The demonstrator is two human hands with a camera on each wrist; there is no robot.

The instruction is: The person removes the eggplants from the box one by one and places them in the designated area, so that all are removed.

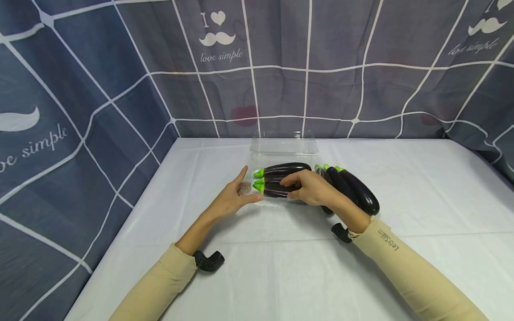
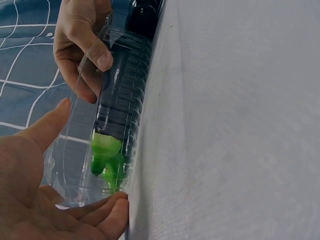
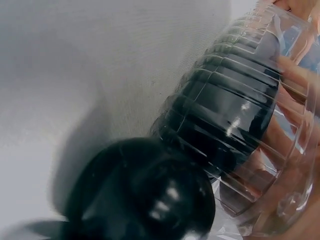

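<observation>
A clear plastic clamshell box lies with its lid folded back. Glossy dark eggplants with bright green stem ends rest side by side in it, among them a rear eggplant and a front eggplant. My left hand spans the box's left end, thumb and fingers spread, fingertips touching the plastic in the left wrist view. My right hand reaches over the box from the right and holds an eggplant between thumb and fingers. Its fingers show partly through the ribbed plastic.
More eggplants lie on the white tablecloth just right of the box, partly behind my right forearm. A blue-grey checked curtain hangs along the back and sides. Black wrist mounts sit below both hands.
</observation>
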